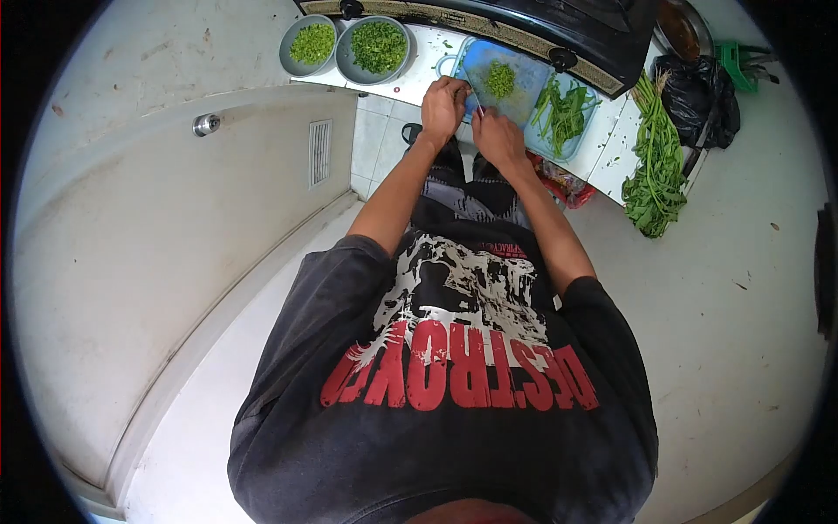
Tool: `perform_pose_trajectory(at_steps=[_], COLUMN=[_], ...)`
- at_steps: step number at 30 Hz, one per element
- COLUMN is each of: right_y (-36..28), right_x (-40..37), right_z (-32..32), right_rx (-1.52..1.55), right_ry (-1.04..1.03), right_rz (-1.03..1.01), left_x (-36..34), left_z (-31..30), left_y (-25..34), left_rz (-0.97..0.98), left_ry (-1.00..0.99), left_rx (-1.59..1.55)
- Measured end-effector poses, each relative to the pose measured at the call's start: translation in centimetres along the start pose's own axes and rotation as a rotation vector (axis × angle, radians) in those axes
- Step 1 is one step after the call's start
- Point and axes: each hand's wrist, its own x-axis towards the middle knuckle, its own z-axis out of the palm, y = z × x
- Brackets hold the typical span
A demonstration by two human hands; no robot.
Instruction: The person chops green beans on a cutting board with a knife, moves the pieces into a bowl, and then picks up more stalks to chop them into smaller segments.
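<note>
My right hand (497, 138) is closed around a small knife (479, 106), whose thin blade points toward my left hand. My left hand (444, 109) has its fingers bent together beside the blade, at the near left edge of the cutting board. Whether they pinch the blade or a bit of greens is too small to tell. On the blue cutting board (526, 68) lies a small heap of chopped green stems (500, 79). Leafy greens (567, 118) lie to its right, on a light blue tray (580, 150) under the board.
Two grey bowls at the back left hold chopped greens: a paler lot (312, 44) and a darker lot (378, 47). A black stove (524, 31) stands behind the board. On the right are a long bunch of greens (653, 166), a black plastic bag (698, 96) and a green basket (740, 68).
</note>
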Motion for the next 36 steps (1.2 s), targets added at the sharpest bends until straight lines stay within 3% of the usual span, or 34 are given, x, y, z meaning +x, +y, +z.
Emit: perform_pose_trajectory(at_steps=[18, 27, 36], right_y=[0.9, 0.1, 1.6], right_x=[-3.6, -0.2, -4.5], right_z=[-1.1, 0.3, 0.0], right_rx=[0.029, 0.018, -0.033], right_ry=[-0.164, -0.076, -0.072], right_rz=[0.060, 0.065, 0.022], left_x=[0.1, 0.1, -0.5], left_z=[-0.1, 0.2, 0.5], left_y=[-0.2, -1.0, -0.5], left_rz=[0.041, 0.090, 0.123], left_ry=[-0.008, -0.021, 0.015], left_rx=[-0.009, -0.034, 0.004])
